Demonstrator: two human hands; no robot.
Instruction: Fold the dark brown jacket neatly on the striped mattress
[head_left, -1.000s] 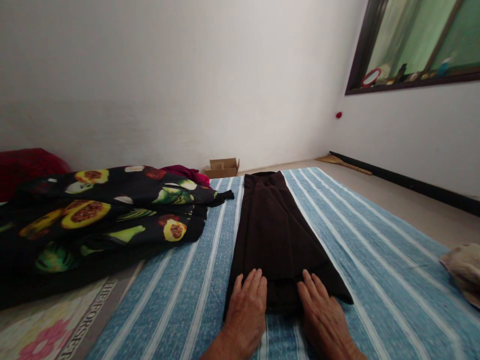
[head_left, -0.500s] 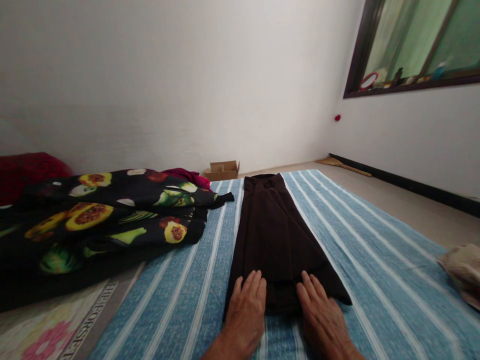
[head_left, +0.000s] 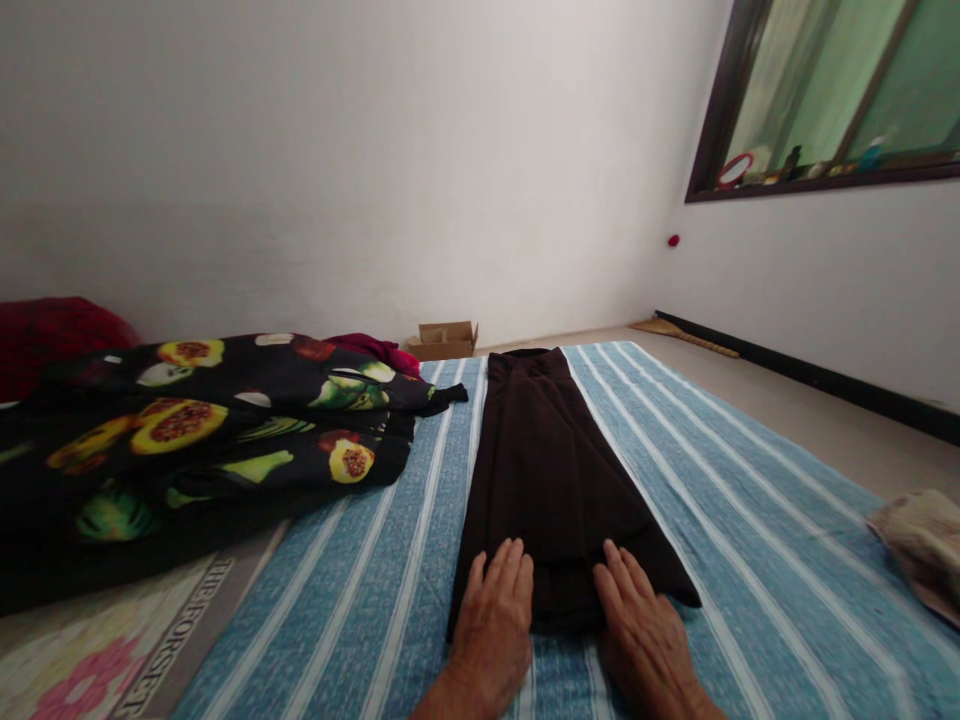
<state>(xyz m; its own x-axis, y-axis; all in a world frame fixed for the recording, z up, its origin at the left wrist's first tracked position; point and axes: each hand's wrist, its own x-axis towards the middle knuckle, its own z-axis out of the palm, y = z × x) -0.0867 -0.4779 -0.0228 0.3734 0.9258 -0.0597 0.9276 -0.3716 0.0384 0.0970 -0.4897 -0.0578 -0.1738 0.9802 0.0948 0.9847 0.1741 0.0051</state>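
Note:
A dark brown skirt (head_left: 551,460) lies lengthwise on the blue-and-white striped bed sheet (head_left: 367,560), its gathered waist at the far edge and its wide hem toward me. My left hand (head_left: 495,620) rests flat on the left part of the hem, fingers stretched forward. On the right part of the hem lies my right hand (head_left: 645,625), also flat with its fingers extended. Neither hand grasps the cloth. Between the two hands a strip of the hem shows, slightly creased.
Black fruit-print clothing (head_left: 247,430) is heaped on the left, with red cloth (head_left: 60,340) behind it. A flowered mat (head_left: 112,640) shows below the heap. Beyond the bed stands a cardboard box (head_left: 444,342). A beige cloth (head_left: 919,545) lies at the right edge.
Both hands stay flat on the hem, and the skirt keeps its place. Only a slight shift of the camera view is visible.

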